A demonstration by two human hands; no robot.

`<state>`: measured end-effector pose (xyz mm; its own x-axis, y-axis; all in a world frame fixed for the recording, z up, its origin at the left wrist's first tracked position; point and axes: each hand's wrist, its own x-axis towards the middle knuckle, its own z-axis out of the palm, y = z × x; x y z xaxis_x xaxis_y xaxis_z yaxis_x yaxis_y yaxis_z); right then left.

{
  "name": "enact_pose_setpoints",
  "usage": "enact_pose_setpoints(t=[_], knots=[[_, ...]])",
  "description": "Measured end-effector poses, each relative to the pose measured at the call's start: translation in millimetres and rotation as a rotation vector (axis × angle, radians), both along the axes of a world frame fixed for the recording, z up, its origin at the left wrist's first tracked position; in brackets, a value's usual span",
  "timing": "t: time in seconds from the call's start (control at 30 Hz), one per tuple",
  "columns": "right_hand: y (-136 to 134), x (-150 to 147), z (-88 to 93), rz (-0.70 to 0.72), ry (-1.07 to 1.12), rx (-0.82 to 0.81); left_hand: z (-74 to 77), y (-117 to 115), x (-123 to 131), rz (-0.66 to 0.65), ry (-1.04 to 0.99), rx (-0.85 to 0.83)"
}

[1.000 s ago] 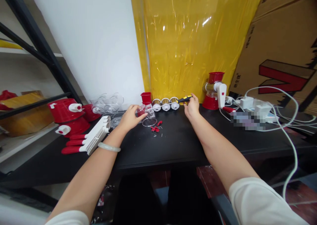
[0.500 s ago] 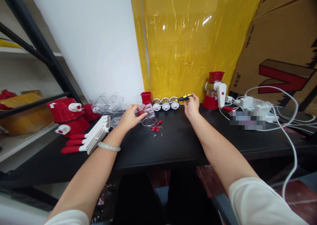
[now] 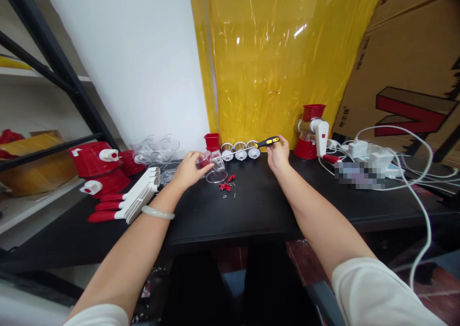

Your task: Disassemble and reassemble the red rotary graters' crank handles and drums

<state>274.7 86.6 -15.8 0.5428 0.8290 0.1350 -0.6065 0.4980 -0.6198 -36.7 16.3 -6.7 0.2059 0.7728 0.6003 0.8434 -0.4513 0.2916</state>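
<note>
Over the far middle of the black table [image 3: 247,220], the left hand [image 3: 189,169] and right hand [image 3: 279,156] are both closed: the left on a clear plastic part [image 3: 218,161], the right on a yellow-and-black screwdriver [image 3: 265,143] that reaches left to that part. Small red pieces [image 3: 225,187] lie nearer, tiny metal pins [image 3: 235,195] beside them
</note>
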Motion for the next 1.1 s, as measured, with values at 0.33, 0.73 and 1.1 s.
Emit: enact_pose_setpoints(t=[0.33, 0.73, 1.1], knots=[[-9.1, -0.4, 8.2, -0.010, 0.045, -0.062, 0.5, -0.3, 0.4, 0.007, -0.003, -0.010], [-15.4, -5.1, 13.6, -0.037, 0.012, -0.078, -0.1, 0.2, 0.0, 0.015, 0.004, -0.013], [-11.6, -7.9, 10.7, -0.060, -0.029, -0.036, -0.6, 1.2, -0.4, 0.006, -0.004, -0.005]])
